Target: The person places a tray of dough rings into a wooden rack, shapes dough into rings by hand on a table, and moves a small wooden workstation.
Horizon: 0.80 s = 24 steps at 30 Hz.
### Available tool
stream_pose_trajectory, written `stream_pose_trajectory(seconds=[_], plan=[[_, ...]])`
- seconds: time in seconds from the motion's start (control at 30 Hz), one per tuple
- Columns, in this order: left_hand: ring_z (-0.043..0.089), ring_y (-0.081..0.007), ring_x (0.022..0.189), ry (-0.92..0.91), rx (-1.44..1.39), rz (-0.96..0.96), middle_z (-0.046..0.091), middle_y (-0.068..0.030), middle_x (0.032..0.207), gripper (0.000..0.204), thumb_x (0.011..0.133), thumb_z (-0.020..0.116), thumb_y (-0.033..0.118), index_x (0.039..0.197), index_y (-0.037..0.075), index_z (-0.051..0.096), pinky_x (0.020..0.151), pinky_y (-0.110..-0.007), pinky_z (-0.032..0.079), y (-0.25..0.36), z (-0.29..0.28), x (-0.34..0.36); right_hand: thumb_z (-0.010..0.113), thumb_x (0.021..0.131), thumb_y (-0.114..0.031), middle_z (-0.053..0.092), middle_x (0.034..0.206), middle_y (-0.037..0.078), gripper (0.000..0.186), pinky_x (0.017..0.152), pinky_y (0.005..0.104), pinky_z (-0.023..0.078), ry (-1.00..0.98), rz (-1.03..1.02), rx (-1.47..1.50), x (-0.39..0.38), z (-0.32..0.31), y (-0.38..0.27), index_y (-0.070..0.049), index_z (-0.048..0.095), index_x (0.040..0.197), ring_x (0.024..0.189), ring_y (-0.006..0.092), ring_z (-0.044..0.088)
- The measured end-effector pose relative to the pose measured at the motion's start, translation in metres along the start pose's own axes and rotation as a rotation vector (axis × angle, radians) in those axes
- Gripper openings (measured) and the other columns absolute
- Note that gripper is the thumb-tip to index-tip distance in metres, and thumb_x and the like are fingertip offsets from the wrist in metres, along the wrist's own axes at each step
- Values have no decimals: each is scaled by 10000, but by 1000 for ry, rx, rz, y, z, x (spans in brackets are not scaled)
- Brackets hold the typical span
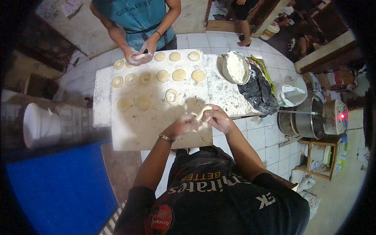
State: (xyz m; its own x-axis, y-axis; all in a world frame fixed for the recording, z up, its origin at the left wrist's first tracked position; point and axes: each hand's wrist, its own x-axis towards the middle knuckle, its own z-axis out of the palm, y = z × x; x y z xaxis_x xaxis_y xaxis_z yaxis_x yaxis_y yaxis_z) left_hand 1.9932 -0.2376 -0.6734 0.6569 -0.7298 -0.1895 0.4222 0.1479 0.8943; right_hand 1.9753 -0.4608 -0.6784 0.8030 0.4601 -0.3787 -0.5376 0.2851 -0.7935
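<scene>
A pale piece of dough (200,114), stretched and curved, hangs between my two hands above the near side of the floury board (156,133). My left hand (185,126) has its fingers closed around the lower left part of the dough. On the other side, my right hand (217,118) grips the upper right part with bent fingers. Just beyond my hands lies a dough ring (168,93) with an open middle. Farther off, rows of dough rounds (179,75) and rings (117,82) rest on the board; their exact shapes are partly blurred.
Across the board, a co-worker's hands (141,57) hold another dough piece. A bowl of flour (236,67), a dark cloth (256,92) and a white bag (291,92) sit to the right. Metal pots (309,117) stand farther right, a white bucket (41,125) at left.
</scene>
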Motion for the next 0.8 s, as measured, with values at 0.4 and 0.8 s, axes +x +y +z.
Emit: stream_pose_trajectory(seconds=[0.4,0.8], plan=[[498,-80,541,889,-187,-60,556,42,675,215,880,728,271,915,75,648,609,-251,487,-35,-5,105,622,934,-164,655,889,84,237,777,329,509,94,-13,-85,95,-104,-3,35,620,1064,804,169,624],[607,-342,1066,1355,907,114,659,-167,1128,288,853,675,197,1102,54,651,920,-404,498,-54,-188,-17,680,897,-96,665,947,35,195,765,283,482,329,-230,-470,71,-57,33,32,661,1043,827,108,579]])
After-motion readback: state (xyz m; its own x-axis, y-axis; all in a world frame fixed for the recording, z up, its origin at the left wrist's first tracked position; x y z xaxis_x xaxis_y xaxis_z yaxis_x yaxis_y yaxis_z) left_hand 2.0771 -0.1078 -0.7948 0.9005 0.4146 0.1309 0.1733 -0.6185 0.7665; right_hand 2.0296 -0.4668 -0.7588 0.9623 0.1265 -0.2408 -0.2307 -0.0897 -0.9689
